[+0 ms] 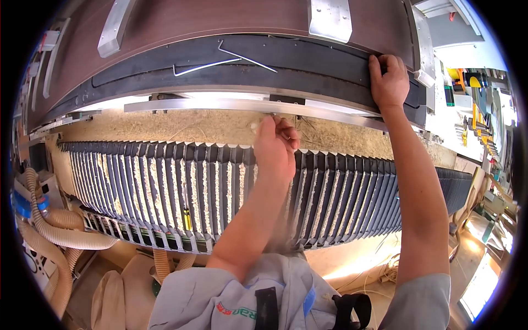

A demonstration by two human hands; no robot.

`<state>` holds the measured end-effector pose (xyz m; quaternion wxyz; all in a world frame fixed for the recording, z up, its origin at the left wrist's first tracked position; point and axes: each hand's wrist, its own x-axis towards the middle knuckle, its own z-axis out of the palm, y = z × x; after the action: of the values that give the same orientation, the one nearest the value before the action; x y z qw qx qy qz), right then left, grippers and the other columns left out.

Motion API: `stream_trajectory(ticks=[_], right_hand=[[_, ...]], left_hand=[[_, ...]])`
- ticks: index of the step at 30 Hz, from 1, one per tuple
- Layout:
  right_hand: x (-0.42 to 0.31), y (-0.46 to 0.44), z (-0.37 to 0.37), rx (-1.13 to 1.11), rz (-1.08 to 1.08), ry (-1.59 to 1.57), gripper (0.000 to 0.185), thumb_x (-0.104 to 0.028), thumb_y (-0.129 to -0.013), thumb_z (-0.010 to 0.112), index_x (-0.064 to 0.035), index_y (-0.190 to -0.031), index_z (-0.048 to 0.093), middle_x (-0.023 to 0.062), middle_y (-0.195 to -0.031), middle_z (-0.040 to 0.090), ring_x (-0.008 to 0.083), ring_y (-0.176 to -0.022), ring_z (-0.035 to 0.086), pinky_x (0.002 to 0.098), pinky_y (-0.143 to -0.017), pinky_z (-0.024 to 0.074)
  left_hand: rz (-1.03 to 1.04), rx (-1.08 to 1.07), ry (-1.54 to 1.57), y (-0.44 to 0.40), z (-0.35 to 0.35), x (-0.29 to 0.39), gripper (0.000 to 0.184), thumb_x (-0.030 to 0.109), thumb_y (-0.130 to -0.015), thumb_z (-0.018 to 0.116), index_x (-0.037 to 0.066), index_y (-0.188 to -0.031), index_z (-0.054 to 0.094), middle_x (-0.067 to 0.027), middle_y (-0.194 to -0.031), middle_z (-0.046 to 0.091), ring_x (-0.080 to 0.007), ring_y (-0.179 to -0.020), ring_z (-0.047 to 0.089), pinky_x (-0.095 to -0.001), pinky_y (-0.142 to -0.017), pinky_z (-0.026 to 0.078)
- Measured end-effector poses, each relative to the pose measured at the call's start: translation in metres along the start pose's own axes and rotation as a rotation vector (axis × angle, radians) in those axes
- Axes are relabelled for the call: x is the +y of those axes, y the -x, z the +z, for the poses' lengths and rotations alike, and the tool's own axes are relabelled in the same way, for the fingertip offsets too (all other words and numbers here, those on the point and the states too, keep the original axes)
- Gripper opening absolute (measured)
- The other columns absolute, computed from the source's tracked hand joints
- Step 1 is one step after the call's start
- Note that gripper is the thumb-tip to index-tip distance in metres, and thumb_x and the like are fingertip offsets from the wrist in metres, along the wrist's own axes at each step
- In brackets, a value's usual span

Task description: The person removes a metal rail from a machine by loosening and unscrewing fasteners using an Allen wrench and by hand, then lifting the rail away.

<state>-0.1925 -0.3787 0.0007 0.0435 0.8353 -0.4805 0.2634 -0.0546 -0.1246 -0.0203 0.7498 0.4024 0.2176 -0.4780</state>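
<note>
My left hand [276, 144] is at the middle, just under a long silver metal rail [220, 105]. Its fingers are curled in, and the thumb and fingertips reach the rail's lower edge; whatever is pinched there is too small to make out. Farther right, my right hand [390, 82] rests on the black strip [324, 63] along the machine bed, fingers bent with their tips hidden. Two bent hex keys, one lower [206, 67] and one upper [248, 57], lie crossed on that strip.
A pleated black bellows cover [346, 192] with sawdust in its folds runs below the rail. A small yellow-handled tool [187, 219] lies in it. Ribbed hoses [71, 237] are at the left. Silver brackets [330, 21] stand on the brown panel [220, 16]. Tools [478, 126] hang at right.
</note>
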Motion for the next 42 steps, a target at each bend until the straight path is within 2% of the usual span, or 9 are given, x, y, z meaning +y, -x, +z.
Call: stream_trajectory(ticks=[17,20,21,24,30,34,37,40,42], right_hand=[[-0.001,-0.001,0.0,-0.019,0.018,0.009,0.026,-0.036,-0.091,0.07,-0.0104,-0.087,0.068,0.0071,-0.094,0.066,0.0313,-0.094,0.063,0.0438,-0.083,0.0496],[-0.003,-0.001,-0.002,-0.022,0.024,-0.001,0.025,-0.035,-0.091,0.07,-0.0105,-0.087,0.068,0.007,-0.094,0.066,0.0313,-0.094,0.063,0.0437,-0.083,0.0495],[-0.002,-0.001,-0.003,-0.027,0.031,-0.002,0.025,-0.035,-0.091,0.07,-0.0105,-0.087,0.068,0.007,-0.094,0.066,0.0313,-0.094,0.063,0.0437,-0.083,0.0494],[-0.001,0.0,-0.001,-0.004,0.014,-0.003,0.024,-0.035,-0.091,0.071,-0.0109,-0.086,0.068,0.0068,-0.093,0.066,0.0311,-0.093,0.064,0.0435,-0.082,0.0493],[-0.003,0.0,-0.003,0.0,0.027,-0.019,0.023,-0.034,-0.091,0.071,-0.0115,-0.085,0.068,0.0063,-0.092,0.066,0.0312,-0.093,0.064,0.0438,-0.082,0.0493],[-0.003,0.0,-0.003,0.016,0.015,-0.029,0.022,-0.033,-0.09,0.071,-0.0117,-0.085,0.068,0.0063,-0.092,0.067,0.0314,-0.092,0.064,0.044,-0.083,0.0494],[-0.003,-0.001,-0.002,0.012,0.022,-0.036,0.022,-0.033,-0.09,0.071,-0.012,-0.085,0.068,0.0067,-0.092,0.067,0.0319,-0.092,0.064,0.0443,-0.083,0.0493],[-0.001,0.001,-0.002,0.02,0.022,-0.033,0.023,-0.033,-0.09,0.072,-0.0107,-0.085,0.068,0.0076,-0.091,0.067,0.0324,-0.09,0.064,0.0442,-0.081,0.0499],[-0.002,0.0,-0.002,0.048,-0.003,-0.031,0.025,-0.032,-0.091,0.072,-0.0081,-0.085,0.068,0.0091,-0.09,0.066,0.0327,-0.087,0.064,0.0438,-0.077,0.051]], left_hand=[[0.054,-0.063,-0.039,0.006,-0.018,-0.004,0.028,0.03,-0.11,0.048,0.008,-0.096,0.057,-0.0038,-0.081,0.059,-0.0149,-0.061,0.052,-0.0292,-0.056,0.04],[0.201,-0.059,-0.159,0.024,-0.017,0.002,0.025,0.028,-0.109,0.053,0.006,-0.097,0.059,-0.0042,-0.081,0.06,-0.0137,-0.057,0.051,-0.0276,-0.051,0.038],[0.35,-0.17,-0.149,0.029,-0.017,0.006,0.021,0.025,-0.106,0.06,0.005,-0.099,0.061,-0.0041,-0.083,0.062,-0.0129,-0.057,0.052,-0.0259,-0.05,0.039],[0.827,-0.277,-0.597,0.028,0.015,0.039,0.021,0.025,-0.103,0.065,0.004,-0.1,0.066,-0.0035,-0.083,0.063,-0.0123,-0.061,0.056,-0.0256,-0.054,0.044],[1.43,-0.426,-1.576,-0.039,0.067,0.088,0.009,0.016,-0.091,0.075,0.007,-0.092,0.074,-0.0041,-0.086,0.067,-0.0223,-0.074,0.066,-0.034,-0.065,0.053],[1.457,-0.441,-1.838,-0.054,0.078,0.089,0.013,0.021,-0.087,0.076,0.009,-0.092,0.075,-0.0046,-0.086,0.067,-0.0269,-0.078,0.066,-0.0371,-0.067,0.054],[1.472,-0.346,-1.699,-0.027,0.08,0.092,0.012,0.017,-0.087,0.078,0.007,-0.094,0.074,-0.0057,-0.085,0.066,-0.0229,-0.072,0.065,-0.0315,-0.063,0.052],[1.38,-0.489,-1.345,0.006,0.042,0.072,0.01,0.012,-0.089,0.078,0.006,-0.094,0.072,-0.005,-0.084,0.066,-0.016,-0.067,0.062,-0.0247,-0.059,0.049],[1.049,-0.496,-1.125,0.026,0.007,0.038,0.01,0.008,-0.091,0.077,0.004,-0.099,0.071,-0.003,-0.083,0.065,-0.0114,-0.065,0.057,-0.0215,-0.058,0.046]])
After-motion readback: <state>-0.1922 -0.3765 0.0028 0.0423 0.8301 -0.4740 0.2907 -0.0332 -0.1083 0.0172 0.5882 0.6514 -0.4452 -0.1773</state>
